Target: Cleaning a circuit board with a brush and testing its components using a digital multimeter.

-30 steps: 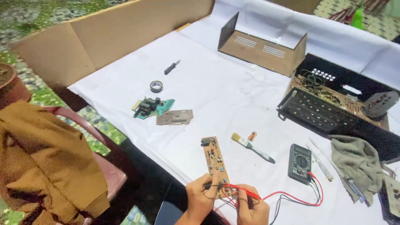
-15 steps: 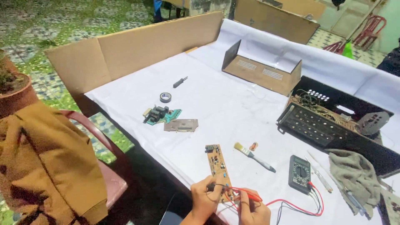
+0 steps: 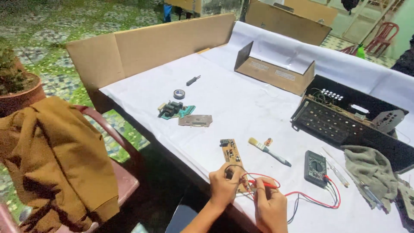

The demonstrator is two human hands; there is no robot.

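Both hands have stayed low at the near edge of the white-covered worktop (image 3: pixel 241 99) while the view has lifted, bringing the cardboard screen (image 3: pixel 151 47) fuller into frame. Left hand (image 3: pixel 224 186) is closed around the near end of a narrow tan circuit board (image 3: pixel 230 152) lying flat by the edge; right hand (image 3: pixel 271 203) pinches a red probe (image 3: pixel 263 184) against the board. Red and black leads (image 3: pixel 308 199) run to a dark multimeter (image 3: pixel 316 167) just right. A small brush (image 3: pixel 268 151) lies between board and meter.
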